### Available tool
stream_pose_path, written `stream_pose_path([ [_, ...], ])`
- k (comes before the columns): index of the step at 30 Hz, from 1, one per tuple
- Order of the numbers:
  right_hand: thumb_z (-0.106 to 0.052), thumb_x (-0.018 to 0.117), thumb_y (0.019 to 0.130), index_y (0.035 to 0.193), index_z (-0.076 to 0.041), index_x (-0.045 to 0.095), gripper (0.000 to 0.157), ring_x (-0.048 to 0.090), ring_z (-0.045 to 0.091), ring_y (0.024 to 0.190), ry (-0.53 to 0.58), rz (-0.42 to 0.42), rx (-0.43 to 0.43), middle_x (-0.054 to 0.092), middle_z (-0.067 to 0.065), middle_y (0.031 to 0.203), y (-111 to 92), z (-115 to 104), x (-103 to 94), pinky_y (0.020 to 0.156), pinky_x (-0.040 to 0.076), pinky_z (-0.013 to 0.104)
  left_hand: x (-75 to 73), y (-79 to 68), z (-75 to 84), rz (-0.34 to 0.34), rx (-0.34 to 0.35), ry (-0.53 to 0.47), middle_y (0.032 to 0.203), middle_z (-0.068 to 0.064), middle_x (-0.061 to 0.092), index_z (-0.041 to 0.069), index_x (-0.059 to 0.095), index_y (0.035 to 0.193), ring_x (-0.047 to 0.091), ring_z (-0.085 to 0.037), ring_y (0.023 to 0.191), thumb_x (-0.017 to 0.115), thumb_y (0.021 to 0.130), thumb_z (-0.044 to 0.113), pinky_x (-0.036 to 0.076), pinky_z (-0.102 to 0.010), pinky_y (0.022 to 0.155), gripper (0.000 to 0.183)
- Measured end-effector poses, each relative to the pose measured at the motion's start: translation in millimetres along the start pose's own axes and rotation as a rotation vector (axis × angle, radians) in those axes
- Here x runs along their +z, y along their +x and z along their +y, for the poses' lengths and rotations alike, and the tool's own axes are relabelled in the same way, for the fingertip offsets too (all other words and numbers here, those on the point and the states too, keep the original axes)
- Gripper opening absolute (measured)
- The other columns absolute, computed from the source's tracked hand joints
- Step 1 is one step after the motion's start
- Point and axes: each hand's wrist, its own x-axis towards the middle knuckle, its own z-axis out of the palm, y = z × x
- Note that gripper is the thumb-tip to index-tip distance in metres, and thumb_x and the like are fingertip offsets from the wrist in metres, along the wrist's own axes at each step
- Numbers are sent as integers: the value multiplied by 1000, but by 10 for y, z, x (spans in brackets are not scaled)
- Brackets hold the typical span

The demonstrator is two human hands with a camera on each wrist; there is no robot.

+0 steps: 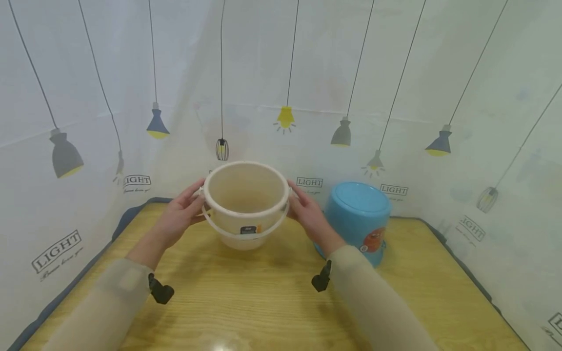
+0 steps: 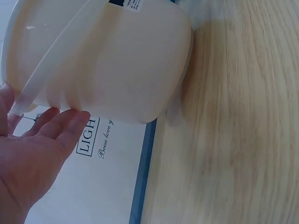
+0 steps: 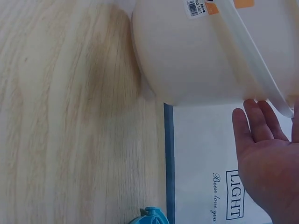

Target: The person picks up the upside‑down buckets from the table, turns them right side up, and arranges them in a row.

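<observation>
A cream plastic bucket [image 1: 247, 222] with a label on its front is in the middle of the head view, its mouth tipped toward me. Its handle [image 1: 246, 237] hangs down across the front. My left hand [image 1: 181, 214] holds the left side of the rim, thumb near the handle joint and fingers against the outer wall. On the opposite side my right hand [image 1: 311, 217] grips the rim the same way. In the left wrist view the fingertips [image 2: 79, 116] touch the wall beneath the rim. The bucket's base shows close over the tabletop in both wrist views.
An upside-down blue bucket [image 1: 357, 214] with a red sticker stands on the wooden table [image 1: 228, 302], right beside my right forearm. White cloth [image 1: 254, 58] printed with hanging lamps surrounds the table's back and sides, with a dark blue edge along it.
</observation>
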Motion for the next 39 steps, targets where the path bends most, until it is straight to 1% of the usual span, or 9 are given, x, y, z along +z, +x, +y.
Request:
stream_pose_path([
  [9, -42, 54, 117, 166, -39, 48, 50, 66, 33, 142, 24, 18, 19, 54, 3, 169, 116, 46, 54, 115, 60, 45, 7, 61, -80, 16, -12, 0, 172, -29, 41, 24, 23, 177, 70, 4, 118, 46, 118, 43, 60, -30, 110, 66],
  [11, -45, 54, 116, 166, -38, 48, 50, 67, 33, 141, 10, 28, 24, 57, 5, 166, 131, 45, 62, 115, 60, 46, 12, 67, -78, 17, -23, 3, 173, -27, 41, 25, 23, 177, 69, -4, 127, 45, 118, 45, 59, -33, 112, 66],
  [13, -47, 54, 116, 166, -38, 48, 51, 68, 35, 140, -5, 35, 30, 60, 8, 163, 147, 40, 71, 116, 59, 48, 12, 68, -76, 16, -39, 12, 175, -24, 39, 27, 22, 177, 66, -19, 140, 44, 118, 47, 58, -36, 115, 67],
  [16, -51, 53, 115, 166, -38, 47, 53, 69, 35, 139, -26, 44, 44, 63, 9, 160, 169, 32, 82, 116, 59, 51, 10, 63, -73, 13, -72, 12, 178, -20, 34, 30, 18, 178, 50, -39, 155, 41, 118, 50, 56, -40, 118, 67],
  [18, -51, 53, 115, 166, -39, 47, 53, 69, 36, 138, -34, 46, 50, 63, 10, 159, 179, 31, 88, 116, 58, 51, 8, 60, -74, 3, -83, 4, 180, -19, 30, 31, 15, 178, 42, -45, 160, 40, 118, 50, 55, -42, 119, 68],
  [23, -50, 50, 116, 167, -37, 45, 53, 68, 38, 139, -40, 44, 50, 62, 12, 160, 188, 42, 86, 117, 57, 54, 4, 67, -91, -28, -75, -13, 182, -19, 25, 31, 13, 178, 38, -48, 161, 38, 118, 51, 54, -42, 120, 68],
  [29, -50, 49, 116, 168, -36, 44, 54, 68, 38, 139, -50, 48, 58, 62, 13, 161, 186, 33, 95, 117, 57, 53, -6, 78, -111, -27, -81, -6, 181, -20, 26, 30, 12, 179, 38, -48, 161, 37, 119, 51, 55, -38, 118, 69],
  [35, -53, 49, 116, 170, -33, 41, 58, 66, 35, 141, -87, 77, 87, 58, 8, 165, 118, -2, 109, 119, 56, 52, 15, 52, -96, 34, -117, 20, 177, -23, 34, 19, 19, 178, 42, -47, 160, 43, 117, 54, 49, -56, 125, 74],
  [39, -62, 50, 112, 165, -30, 48, 62, 66, 32, 142, -131, 86, 118, 62, 6, 161, 25, -18, 108, 119, 56, 53, -2, -33, -87, 86, -132, 43, 173, -26, 40, 11, 26, 175, 46, -48, 157, 44, 116, 55, 53, -54, 121, 76],
])
